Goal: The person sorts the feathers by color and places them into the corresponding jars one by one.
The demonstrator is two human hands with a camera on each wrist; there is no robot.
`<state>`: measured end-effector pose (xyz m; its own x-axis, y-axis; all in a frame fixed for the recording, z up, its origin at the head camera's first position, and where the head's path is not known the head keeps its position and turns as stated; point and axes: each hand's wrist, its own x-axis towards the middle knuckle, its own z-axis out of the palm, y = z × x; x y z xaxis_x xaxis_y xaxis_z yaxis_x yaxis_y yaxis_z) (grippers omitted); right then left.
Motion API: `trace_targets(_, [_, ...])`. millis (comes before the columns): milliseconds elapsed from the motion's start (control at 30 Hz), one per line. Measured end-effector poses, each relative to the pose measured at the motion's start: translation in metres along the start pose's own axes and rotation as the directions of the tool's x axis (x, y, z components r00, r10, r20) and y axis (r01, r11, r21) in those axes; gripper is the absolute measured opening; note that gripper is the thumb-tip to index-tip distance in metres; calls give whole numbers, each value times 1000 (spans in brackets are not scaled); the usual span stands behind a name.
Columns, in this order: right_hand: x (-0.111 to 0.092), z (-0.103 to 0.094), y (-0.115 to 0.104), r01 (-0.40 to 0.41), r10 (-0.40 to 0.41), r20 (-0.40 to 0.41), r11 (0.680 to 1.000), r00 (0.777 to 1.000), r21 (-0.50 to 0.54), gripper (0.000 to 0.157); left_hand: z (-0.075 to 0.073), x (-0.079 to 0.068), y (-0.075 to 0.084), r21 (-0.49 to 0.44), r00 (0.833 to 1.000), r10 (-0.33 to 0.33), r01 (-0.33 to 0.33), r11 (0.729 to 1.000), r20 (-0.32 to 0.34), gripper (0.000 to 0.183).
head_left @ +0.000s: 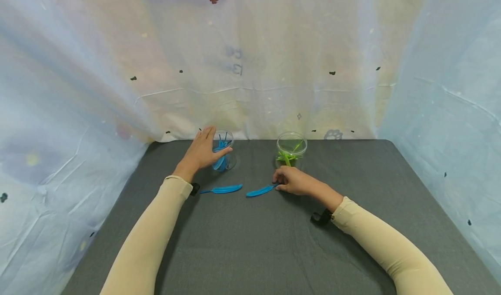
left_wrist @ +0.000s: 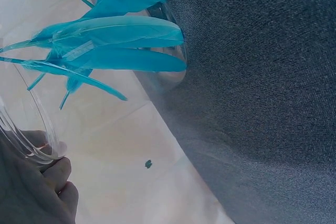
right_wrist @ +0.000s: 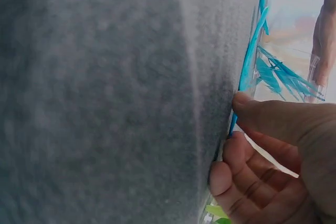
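Note:
My left hand point(head_left: 202, 150) is at the clear plastic cup point(head_left: 232, 160) on the left, its thumb and fingers round the rim. Inside that cup stand several blue feathers point(left_wrist: 121, 32), their quills toward the mouth. With thumb and fingertips, my right hand point(head_left: 297, 181) pinches the quill end of a blue feather point(head_left: 259, 192) low over the table. The right wrist view shows this feather point(right_wrist: 251, 56) nearly edge-on. Another blue feather point(head_left: 227, 189) lies on the table just below the left cup, its quill pointing left.
A second clear cup point(head_left: 292, 136) with green feathers point(head_left: 287, 157) stands behind my right hand. Both cups are near the back edge of the dark grey cloth-covered table point(head_left: 242, 251). Pale patterned curtains point(head_left: 258, 60) hang behind and on both sides.

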<state>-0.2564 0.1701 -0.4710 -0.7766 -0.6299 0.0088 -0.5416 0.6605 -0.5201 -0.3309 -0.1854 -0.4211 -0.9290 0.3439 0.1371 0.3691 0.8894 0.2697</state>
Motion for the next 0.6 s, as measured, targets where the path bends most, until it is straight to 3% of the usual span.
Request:
trace_targets(267, [-1,-2,1,-79,77,35,995,996,65,9,-1,0,1,4,1000,0,0,1000,2,108])
trace_targets(600, [-3,-4,0,-64,59,49,994,997,89,10,-1,0,0,1,1000,-3,3,1000,8,108])
